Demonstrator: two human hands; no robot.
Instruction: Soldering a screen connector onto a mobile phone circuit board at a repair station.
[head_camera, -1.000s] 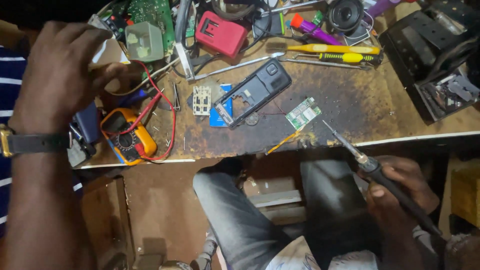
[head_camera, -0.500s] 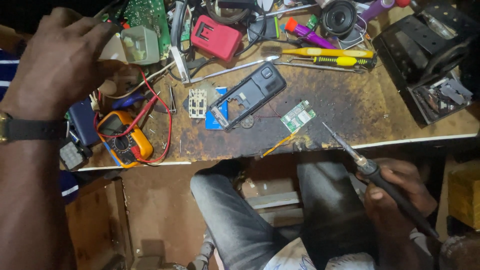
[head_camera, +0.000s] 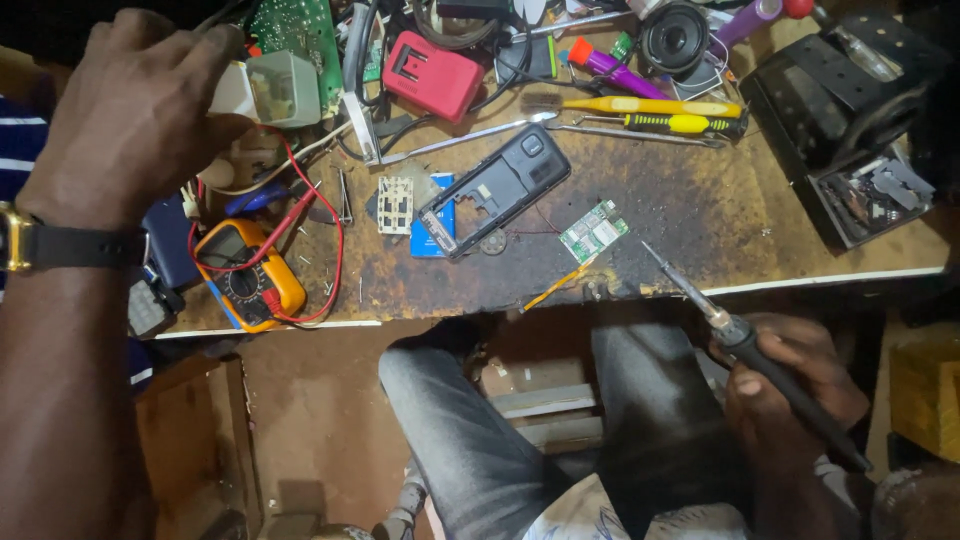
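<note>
Soldering iron (head_camera: 760, 350) is sitting clamped in my right hand (head_camera: 790, 390), tip just right of the green circuit board (head_camera: 593, 231); my left hand (head_camera: 130, 115) is gripping a pale box (head_camera: 275, 88).

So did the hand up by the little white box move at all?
Yes. The left hand slid a little right along the bench, toward the red block, closing on the white box.

— Colours on the bench? An orange multimeter (head_camera: 248, 277) trailing red leads (head_camera: 318, 225), a red box (head_camera: 432, 73), a green circuit board (head_camera: 594, 231).

— And tools? Yellow screwdrivers (head_camera: 655, 112), a black soldering iron (head_camera: 760, 352), a black phone shell (head_camera: 495, 190).
</note>
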